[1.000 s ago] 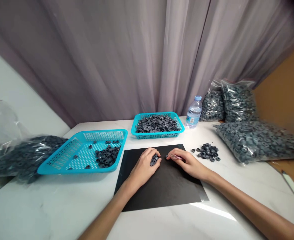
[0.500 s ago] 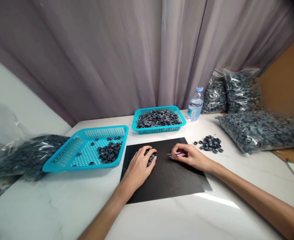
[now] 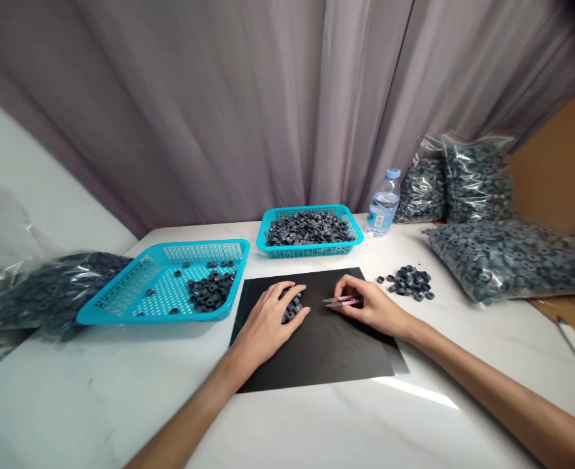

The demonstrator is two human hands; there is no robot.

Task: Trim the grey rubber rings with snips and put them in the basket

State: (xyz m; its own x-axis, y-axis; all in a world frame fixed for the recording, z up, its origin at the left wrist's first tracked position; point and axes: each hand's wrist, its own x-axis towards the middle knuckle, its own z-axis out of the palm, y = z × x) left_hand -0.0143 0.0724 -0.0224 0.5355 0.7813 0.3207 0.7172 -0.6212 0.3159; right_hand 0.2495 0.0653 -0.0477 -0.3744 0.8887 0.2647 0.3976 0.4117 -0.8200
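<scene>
Over the left part of a black mat (image 3: pixel 326 352), my left hand (image 3: pixel 270 314) rests palm down with its fingers spread. Under and between its fingers shows a cluster of small dark grey rings (image 3: pixel 292 307), partly hidden by the hand. My right hand (image 3: pixel 368 305) is closed round a small pink-handled tool (image 3: pixel 347 300), above the mat's right side. The tool's two pointed metal tips stand slightly apart, aimed left at the cluster, with bare mat between. Just right of this hand a loose pile of rings (image 3: pixel 409 281) lies on the white table (image 3: pixel 326 430).
A turquoise basket (image 3: pixel 158 315) with some rings stands at left, and a fuller turquoise basket (image 3: pixel 311 250) at the back. A water bottle (image 3: pixel 383 203) stands beside it. Bags of rings lie left (image 3: pixel 67 286) and right (image 3: pixel 512 260). A grey curtain (image 3: pixel 229 111) hangs behind.
My left hand's fingers have spread wider, baring more of the rings under them. The tool's tips show further apart. The whole view has shifted slightly.
</scene>
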